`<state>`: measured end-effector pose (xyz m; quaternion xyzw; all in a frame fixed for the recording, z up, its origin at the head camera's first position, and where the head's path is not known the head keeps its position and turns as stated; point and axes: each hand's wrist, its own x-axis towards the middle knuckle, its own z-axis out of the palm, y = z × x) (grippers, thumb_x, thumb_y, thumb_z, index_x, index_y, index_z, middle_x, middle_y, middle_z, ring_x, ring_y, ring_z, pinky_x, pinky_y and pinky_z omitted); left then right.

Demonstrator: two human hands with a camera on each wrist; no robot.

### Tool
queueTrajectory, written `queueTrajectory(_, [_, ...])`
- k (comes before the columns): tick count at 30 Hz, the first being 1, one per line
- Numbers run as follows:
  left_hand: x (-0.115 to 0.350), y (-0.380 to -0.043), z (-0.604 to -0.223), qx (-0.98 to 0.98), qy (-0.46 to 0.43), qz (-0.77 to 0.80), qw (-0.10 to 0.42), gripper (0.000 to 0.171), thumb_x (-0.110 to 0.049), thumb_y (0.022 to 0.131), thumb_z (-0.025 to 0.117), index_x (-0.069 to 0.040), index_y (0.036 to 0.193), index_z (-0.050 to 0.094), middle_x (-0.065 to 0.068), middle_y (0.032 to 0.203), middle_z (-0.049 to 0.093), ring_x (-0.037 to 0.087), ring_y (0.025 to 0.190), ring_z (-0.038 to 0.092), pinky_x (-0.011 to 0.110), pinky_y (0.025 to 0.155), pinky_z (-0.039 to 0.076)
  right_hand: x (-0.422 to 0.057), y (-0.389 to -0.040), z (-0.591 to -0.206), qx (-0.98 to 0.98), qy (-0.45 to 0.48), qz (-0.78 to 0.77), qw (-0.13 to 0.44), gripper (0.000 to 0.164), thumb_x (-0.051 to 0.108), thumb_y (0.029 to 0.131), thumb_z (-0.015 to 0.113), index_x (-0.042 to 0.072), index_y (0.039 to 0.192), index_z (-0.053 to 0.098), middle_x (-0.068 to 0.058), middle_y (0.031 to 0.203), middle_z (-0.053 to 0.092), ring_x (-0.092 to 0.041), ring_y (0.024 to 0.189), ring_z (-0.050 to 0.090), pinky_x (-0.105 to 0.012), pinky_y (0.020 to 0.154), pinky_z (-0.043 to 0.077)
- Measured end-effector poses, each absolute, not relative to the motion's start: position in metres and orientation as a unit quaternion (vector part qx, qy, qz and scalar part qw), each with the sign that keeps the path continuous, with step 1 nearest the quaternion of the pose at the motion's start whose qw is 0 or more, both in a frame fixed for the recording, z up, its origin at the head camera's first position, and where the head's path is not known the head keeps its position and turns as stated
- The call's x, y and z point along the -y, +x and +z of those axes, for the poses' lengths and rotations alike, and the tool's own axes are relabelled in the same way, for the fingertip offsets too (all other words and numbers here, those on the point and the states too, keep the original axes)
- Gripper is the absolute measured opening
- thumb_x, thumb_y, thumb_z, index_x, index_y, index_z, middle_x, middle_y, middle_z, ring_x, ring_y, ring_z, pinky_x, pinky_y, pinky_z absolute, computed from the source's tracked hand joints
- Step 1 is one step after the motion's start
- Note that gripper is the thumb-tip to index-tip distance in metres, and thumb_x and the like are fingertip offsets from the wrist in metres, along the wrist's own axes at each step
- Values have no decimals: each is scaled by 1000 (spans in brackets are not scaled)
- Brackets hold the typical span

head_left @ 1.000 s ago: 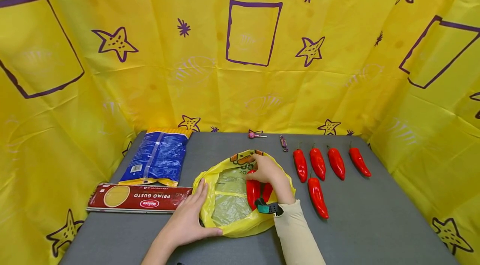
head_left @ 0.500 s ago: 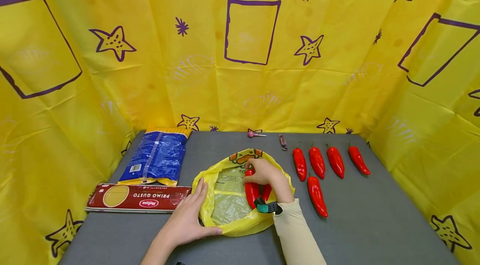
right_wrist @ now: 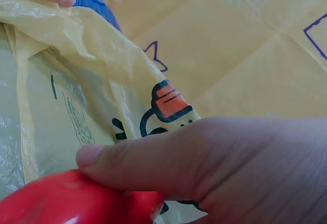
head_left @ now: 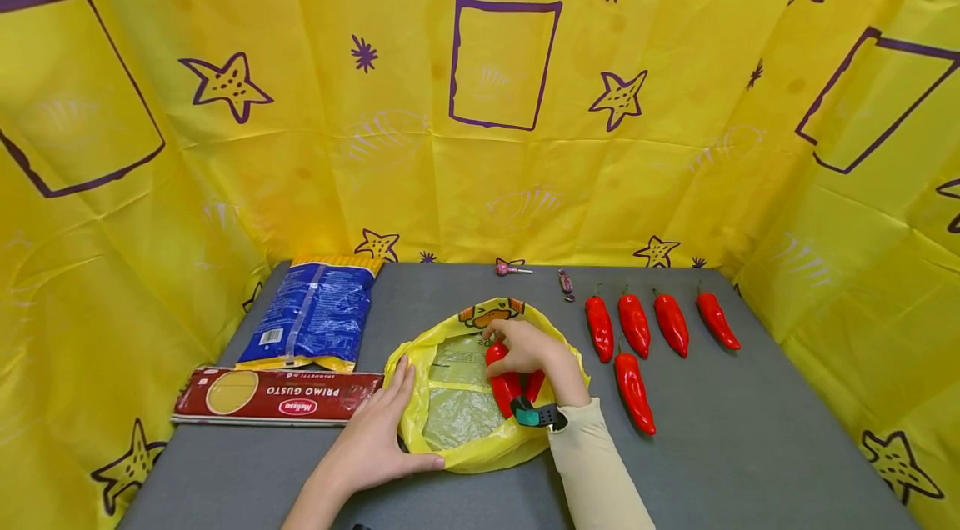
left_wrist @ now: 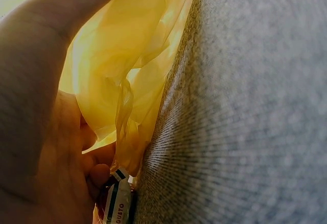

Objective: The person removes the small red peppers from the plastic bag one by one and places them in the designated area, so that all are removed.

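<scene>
A yellow plastic bag (head_left: 471,462) sits on the table with its mouth spread wide. My left hand (head_left: 377,440) lies against the bag's left side, fingers straight along the rim and thumb at the near edge. My right hand (head_left: 528,347) reaches into the mouth and grips a red pepper (head_left: 506,390); the right wrist view shows the thumb lying on this red pepper (right_wrist: 61,198). Beside it in the bag, another red pepper (head_left: 534,384) shows partly behind the wrist. Several more red peppers (head_left: 633,392) lie on the table to the right.
A blue packet (head_left: 315,313) and a red spaghetti pack (head_left: 262,394) lie at left, the pack close to my left fingers. A lollipop (head_left: 504,269) and a wrapped candy (head_left: 566,285) lie near the back edge. Yellow printed cloth (head_left: 420,180) encloses the grey table (head_left: 750,430).
My right hand shifts slightly, and the held pepper's upper end tips a little to the left inside the bag. My left hand stays in place.
</scene>
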<state>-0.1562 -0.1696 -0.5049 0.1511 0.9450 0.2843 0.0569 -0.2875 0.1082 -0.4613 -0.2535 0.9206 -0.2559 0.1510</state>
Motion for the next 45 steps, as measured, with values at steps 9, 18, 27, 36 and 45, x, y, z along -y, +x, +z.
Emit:
queueTrajectory(9, [169, -155, -505, -944, 141, 292, 62, 142, -84, 68, 81, -4, 169, 21, 13, 178, 11, 48, 157, 29, 72, 124, 22, -109, -290, -464, -901, -294, -297, 119, 42, 22, 94, 83, 8, 132, 72, -8, 126, 72, -21, 106, 64, -37, 93, 56])
queueTrajectory(18, [170, -155, -506, -944, 146, 290, 61, 143, -85, 68, 79, -4, 169, 19, 13, 178, 9, 48, 156, 29, 72, 123, 23, -110, -289, -463, -880, -340, -312, 114, 43, 22, 97, 80, 12, 137, 70, -4, 137, 69, -24, 118, 64, -45, 104, 54])
queueTrajectory(27, [170, -154, -505, -944, 154, 287, 48, 143, -86, 68, 79, -2, 168, 20, 14, 177, 10, 49, 155, 31, 72, 123, 24, -108, -285, -457, -857, -286, -419, 92, 46, 18, 97, 80, 7, 138, 61, -12, 134, 65, -23, 103, 70, -32, 84, 61])
queueTrajectory(36, [169, -155, -504, -944, 149, 288, 58, 143, -85, 68, 80, -3, 169, 20, 14, 178, 10, 48, 156, 29, 73, 123, 23, -111, -280, -441, -849, -305, -432, 11, 42, 16, 99, 77, 9, 139, 65, -10, 138, 62, -26, 111, 72, -35, 90, 63])
queueTrajectory(45, [170, -156, -506, -945, 148, 287, 54, 144, -86, 67, 79, -4, 169, 20, 13, 178, 9, 47, 157, 29, 72, 123, 23, -126, -272, -431, -830, -331, -448, 11, 42, 19, 101, 75, 4, 139, 66, -13, 138, 66, -27, 107, 71, -33, 90, 61])
